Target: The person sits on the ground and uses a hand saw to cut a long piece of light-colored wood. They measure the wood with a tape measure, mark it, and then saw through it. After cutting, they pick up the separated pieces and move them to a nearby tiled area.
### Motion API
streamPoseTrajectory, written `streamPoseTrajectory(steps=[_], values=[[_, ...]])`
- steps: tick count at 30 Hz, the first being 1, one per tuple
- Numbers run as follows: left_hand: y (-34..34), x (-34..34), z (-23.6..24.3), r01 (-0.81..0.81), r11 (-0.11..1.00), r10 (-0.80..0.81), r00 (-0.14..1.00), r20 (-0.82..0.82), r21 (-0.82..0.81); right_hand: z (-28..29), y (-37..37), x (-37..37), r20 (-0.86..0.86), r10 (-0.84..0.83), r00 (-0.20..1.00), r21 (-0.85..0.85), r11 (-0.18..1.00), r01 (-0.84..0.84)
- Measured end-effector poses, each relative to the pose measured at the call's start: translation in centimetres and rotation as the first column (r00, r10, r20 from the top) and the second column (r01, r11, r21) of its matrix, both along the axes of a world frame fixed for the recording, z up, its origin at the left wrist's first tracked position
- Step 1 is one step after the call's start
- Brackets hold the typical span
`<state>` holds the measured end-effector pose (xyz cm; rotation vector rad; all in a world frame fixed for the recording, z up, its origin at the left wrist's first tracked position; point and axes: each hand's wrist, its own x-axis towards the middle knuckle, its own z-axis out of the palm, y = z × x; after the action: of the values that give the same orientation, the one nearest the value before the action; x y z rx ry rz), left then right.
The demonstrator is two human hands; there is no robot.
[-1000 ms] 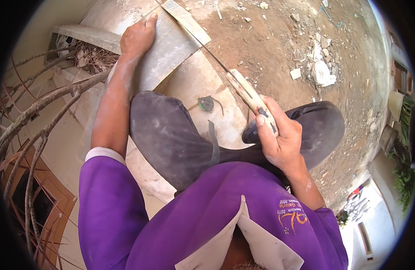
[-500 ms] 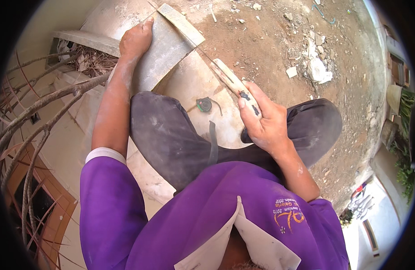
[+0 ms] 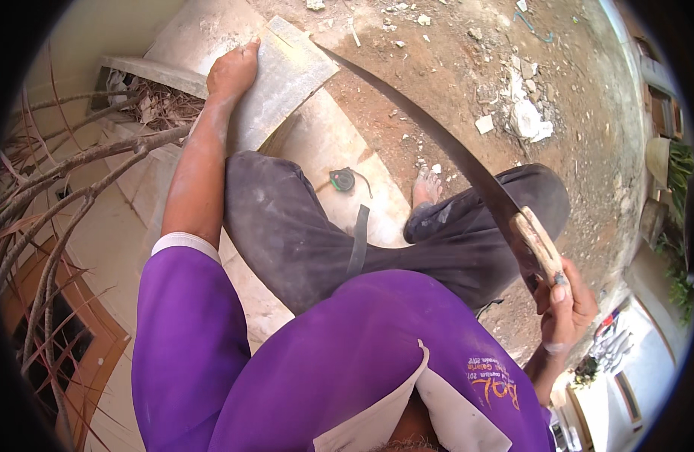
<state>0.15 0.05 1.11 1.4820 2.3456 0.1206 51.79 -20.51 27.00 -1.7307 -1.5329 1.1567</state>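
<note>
My right hand is closed round the pale wooden handle of a handsaw at the right, beyond my bent knee. Its long dark blade slants up to the far left, and the tip ends close beside the far end of a grey board; I cannot tell if they touch. My left hand grips the board's left side, fingers closed and mostly hidden, thumb toward the far end. A paler band crosses that far end. Between my legs, a small black and green tape measure lies on a pale slab.
Bare branches crowd the left side, by a box-like ledge holding dry twigs. Dirt ground with rubble and a crumpled white bag spreads at the right. My bare foot rests on the ground near the slab.
My right hand has swung right and toward me with the handsaw, whose blade has come away from the board's far end. The end strip lies more level with the board. My left hand stays put.
</note>
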Motion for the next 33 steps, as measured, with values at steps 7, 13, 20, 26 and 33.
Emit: streamPoseTrajectory(steps=[7,13,20,26,33], values=[[0.7,0.0,-0.5,0.013,1.0,-0.013,0.999,0.033,0.013,0.0,10.0,6.6,0.065,-0.308,0.949,0.303,0.912,0.275],[1.2,0.5,-1.0,0.028,0.999,-0.029,0.998,0.047,0.021,-14.7,19.3,7.6,0.69,-0.141,0.71,0.443,0.857,-0.261],[-0.2,0.6,-0.7,-0.018,0.997,0.012,0.997,0.072,0.079,-30.9,15.3,5.7,0.763,0.032,0.646,0.262,0.898,-0.354],[0.0,0.6,-0.4,-0.043,0.998,0.038,0.996,0.079,0.052,-39.1,10.6,6.6,0.741,0.273,0.614,0.02,0.904,-0.426],[0.4,0.6,-0.4,-0.038,0.998,0.035,0.997,0.065,0.042,-43.9,6.4,8.7,0.654,0.484,0.581,-0.299,0.871,-0.389]])
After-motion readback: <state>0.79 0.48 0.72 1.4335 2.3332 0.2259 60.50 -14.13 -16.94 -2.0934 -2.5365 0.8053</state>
